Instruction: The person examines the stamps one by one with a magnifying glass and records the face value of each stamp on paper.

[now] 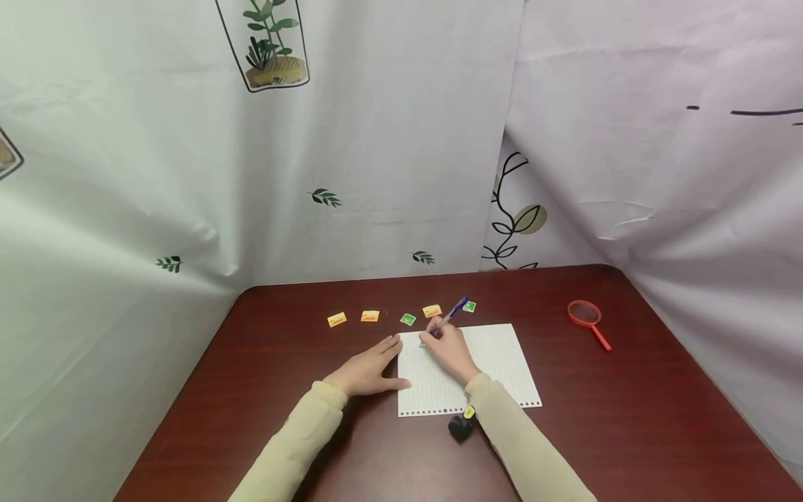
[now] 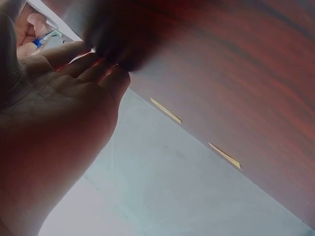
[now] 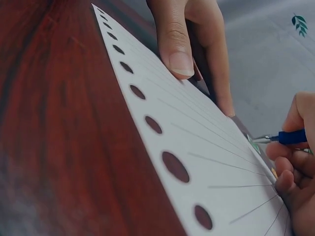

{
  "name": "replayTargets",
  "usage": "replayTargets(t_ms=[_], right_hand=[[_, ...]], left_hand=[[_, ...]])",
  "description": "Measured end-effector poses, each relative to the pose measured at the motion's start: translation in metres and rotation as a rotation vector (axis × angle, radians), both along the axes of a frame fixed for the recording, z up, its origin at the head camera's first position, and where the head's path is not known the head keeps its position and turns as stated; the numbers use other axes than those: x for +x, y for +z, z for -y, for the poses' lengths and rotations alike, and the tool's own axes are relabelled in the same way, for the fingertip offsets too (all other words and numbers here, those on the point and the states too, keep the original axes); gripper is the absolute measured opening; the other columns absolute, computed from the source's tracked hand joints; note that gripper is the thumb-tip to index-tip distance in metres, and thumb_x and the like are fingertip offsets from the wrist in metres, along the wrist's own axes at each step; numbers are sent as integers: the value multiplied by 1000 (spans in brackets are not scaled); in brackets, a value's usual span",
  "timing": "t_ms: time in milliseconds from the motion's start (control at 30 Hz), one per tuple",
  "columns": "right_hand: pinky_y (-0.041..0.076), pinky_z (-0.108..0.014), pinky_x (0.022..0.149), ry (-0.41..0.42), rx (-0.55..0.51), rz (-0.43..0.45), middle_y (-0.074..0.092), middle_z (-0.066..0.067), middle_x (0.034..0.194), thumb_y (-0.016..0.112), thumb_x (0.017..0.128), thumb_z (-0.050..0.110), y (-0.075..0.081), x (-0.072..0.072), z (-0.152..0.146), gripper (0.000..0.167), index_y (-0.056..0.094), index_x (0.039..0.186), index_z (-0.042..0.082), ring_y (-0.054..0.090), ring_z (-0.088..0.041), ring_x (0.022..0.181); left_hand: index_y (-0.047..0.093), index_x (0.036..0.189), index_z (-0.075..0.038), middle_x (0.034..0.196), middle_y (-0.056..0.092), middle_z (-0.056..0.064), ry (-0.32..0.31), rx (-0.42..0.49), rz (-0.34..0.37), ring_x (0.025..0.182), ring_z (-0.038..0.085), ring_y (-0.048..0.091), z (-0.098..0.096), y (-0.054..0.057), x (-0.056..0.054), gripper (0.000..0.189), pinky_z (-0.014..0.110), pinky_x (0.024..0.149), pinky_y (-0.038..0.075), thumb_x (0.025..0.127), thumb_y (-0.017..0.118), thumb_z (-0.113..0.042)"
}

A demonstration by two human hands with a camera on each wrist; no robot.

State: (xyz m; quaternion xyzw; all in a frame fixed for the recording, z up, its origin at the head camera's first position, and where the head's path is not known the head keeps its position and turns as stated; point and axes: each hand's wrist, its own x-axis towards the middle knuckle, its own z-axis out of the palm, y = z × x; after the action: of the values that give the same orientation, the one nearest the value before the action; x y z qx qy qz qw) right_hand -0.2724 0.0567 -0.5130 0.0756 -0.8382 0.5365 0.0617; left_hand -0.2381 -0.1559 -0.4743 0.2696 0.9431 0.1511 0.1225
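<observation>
A sleeve (image 1: pixel 533 446) leads to the right hand (image 1: pixel 453 352), pen (image 1: pixel 454 310) pinched over paper (image 1: pixel 498 357).

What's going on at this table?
A person's right hand holds a pen over lined paper; I can't tell whether it touches. The left hand rests at the paper's left edge. Beyond the paper lie three orange cards and two green cards, and a magnifier lies off to the right.
</observation>
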Motion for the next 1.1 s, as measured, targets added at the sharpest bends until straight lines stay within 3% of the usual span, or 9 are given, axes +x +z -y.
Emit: replayTargets(t_ms=[1100], right_hand=[[39, -31, 61, 0, -2, -22, 58, 3, 68, 65, 88, 17, 0, -1, -1, 12, 59, 78, 17, 50, -14, 62]], left_hand=[[34, 157, -4, 164, 27, 11, 5, -9, -8, 152, 26, 24, 1, -4, -1, 90, 46, 113, 37, 91, 67, -57]])
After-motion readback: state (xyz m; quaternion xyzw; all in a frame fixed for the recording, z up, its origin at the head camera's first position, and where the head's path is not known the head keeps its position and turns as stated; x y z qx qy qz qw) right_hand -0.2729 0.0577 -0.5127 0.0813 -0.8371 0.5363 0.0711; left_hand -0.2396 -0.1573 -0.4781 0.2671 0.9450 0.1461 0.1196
